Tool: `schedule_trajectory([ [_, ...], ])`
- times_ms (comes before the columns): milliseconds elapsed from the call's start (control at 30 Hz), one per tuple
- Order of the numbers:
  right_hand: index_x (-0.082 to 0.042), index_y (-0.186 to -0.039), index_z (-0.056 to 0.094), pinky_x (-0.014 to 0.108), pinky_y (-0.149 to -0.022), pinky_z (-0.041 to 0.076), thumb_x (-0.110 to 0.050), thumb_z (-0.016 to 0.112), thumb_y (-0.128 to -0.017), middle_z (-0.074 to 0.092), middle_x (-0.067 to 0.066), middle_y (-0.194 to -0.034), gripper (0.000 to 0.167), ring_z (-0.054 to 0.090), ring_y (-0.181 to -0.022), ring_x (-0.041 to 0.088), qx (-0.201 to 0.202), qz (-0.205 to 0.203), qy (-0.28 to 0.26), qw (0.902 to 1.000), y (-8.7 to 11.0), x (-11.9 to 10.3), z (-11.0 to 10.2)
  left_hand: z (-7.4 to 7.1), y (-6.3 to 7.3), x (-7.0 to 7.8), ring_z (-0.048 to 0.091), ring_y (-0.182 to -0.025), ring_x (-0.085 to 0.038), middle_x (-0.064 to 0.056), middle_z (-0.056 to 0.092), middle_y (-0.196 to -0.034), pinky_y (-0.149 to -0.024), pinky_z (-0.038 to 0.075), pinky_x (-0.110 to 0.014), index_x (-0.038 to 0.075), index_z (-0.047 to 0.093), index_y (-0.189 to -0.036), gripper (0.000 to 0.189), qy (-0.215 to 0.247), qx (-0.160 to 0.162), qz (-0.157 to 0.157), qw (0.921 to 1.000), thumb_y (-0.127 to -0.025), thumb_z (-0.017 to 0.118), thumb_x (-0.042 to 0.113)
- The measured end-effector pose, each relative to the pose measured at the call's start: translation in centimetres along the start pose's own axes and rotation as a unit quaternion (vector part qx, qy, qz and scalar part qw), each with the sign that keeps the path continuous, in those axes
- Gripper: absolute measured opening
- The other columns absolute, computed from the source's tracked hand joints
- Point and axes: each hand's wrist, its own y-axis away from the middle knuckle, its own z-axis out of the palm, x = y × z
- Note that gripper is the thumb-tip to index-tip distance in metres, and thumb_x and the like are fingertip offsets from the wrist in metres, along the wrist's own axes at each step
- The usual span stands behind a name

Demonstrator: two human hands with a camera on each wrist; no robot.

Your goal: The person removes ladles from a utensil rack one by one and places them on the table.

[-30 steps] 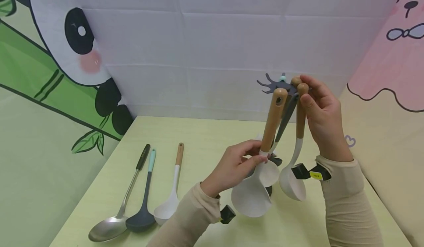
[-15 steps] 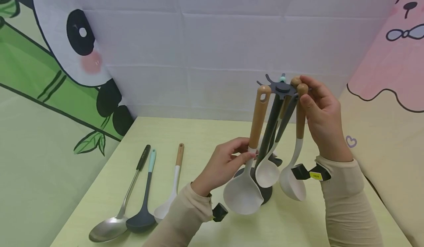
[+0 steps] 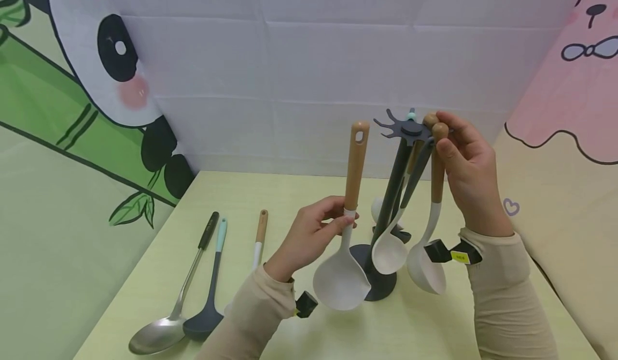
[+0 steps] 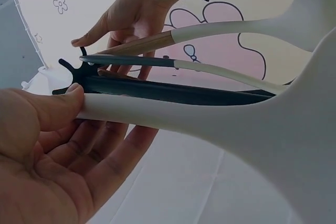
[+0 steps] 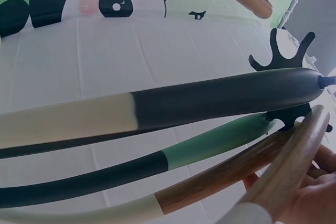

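My left hand [image 3: 309, 236] pinches the white neck of a soup ladle [image 3: 340, 282], just below its wooden handle. This ladle is upright, left of a dark utensil stand [image 3: 397, 183] and away from its hooks. My right hand [image 3: 472, 177] is at the top of the stand. Its thumb and fingers pinch the wooden handle end of another white ladle [image 3: 426, 274], which hangs bowl down. Beside it hangs a small white spoon [image 3: 389, 254] with a grey handle. The right wrist view shows a green-handled utensil [image 5: 220, 139] and another wooden handle [image 5: 226, 174] on the far side.
To the left on the pale table [image 3: 309, 188] lie a steel spoon [image 3: 159, 334], a dark ladle [image 3: 205, 320] with a light-blue handle and a white utensil with a wooden handle [image 3: 262, 226], partly hidden by my left sleeve. A pale curtain [image 3: 289, 59] hangs behind.
My left hand has moved left with its ladle, from in front of the stand to clear of it, uncovering the post and base. My right hand has stayed at the stand's top.
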Motion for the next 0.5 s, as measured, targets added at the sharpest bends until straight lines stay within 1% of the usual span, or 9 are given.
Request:
schedule_trajectory([
  [267, -0.001, -0.13, 0.062, 0.023, -0.105, 0.041, -0.013, 0.07, -0.092, 0.063, 0.01, -0.126, 0.041, 0.053, -0.121, 0.02, -0.004, 0.002, 0.018, 0.9998, 0.0, -0.1, -0.1, -0.8, 0.1, -0.4, 0.071, -0.092, -0.028, -0.021, 0.069, -0.107, -0.073, 0.059, -0.031, -0.005, 0.062, -0.121, 0.024, 0.005, 0.001, -0.011, 0.9999, -0.098, 0.06, 0.001],
  [500, -0.002, -0.13, 0.062, 0.023, -0.103, 0.042, -0.015, 0.071, -0.092, 0.063, 0.009, -0.125, 0.042, 0.053, -0.119, 0.019, -0.002, 0.003, 0.021, 0.9998, 0.1, -0.1, -0.1, -1.4, 0.1, -1.2, 0.07, -0.095, -0.029, -0.019, 0.069, -0.109, -0.073, 0.06, -0.033, -0.004, 0.062, -0.121, 0.024, 0.006, -0.002, -0.035, 0.9994, -0.098, 0.06, 0.002],
])
